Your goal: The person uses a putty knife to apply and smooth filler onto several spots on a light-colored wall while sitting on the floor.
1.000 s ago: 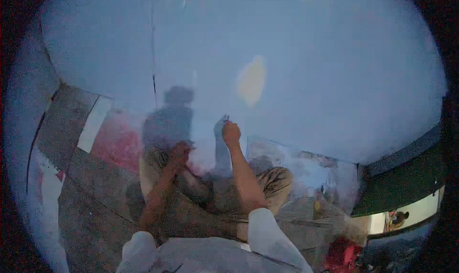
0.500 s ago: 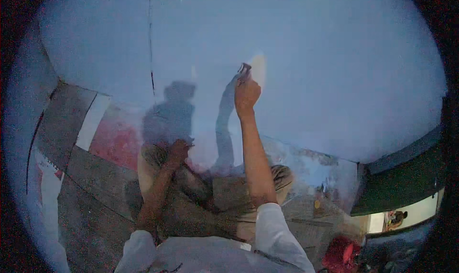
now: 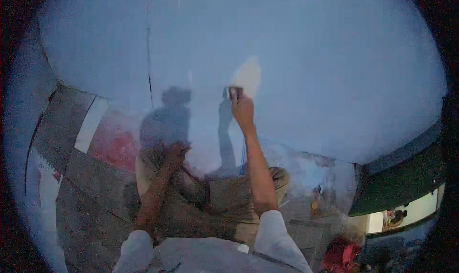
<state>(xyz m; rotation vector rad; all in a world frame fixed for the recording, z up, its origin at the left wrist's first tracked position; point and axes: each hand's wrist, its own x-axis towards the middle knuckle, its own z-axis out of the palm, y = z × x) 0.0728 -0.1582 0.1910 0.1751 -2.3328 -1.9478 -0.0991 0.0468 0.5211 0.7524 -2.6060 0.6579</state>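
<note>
My right arm reaches up to a pale blue wall [image 3: 325,72]. In my right hand [image 3: 244,111] is a small dark reddish-brown block-like thing [image 3: 236,92] with a light edge, held at the wall; its exact kind is too blurred to tell. Just above the hand, a pale cream patch [image 3: 249,73] shows on the wall. My left hand [image 3: 177,152] rests low by my folded leg [image 3: 201,220]. Its fingers are dark and blurred, so whether they hold anything cannot be made out.
A dark vertical line [image 3: 149,57] runs down the wall on the left. Lower left is a reddish stained area [image 3: 117,146] beside a white strip [image 3: 91,123]. At lower right are a small yellowish bottle-like thing [image 3: 314,205], a red thing [image 3: 340,255] and a bright opening [image 3: 406,215] with a person in it.
My right hand has come down and slightly left along the wall with the dark thing, baring more of the pale patch. My left hand stays near my leg.
</note>
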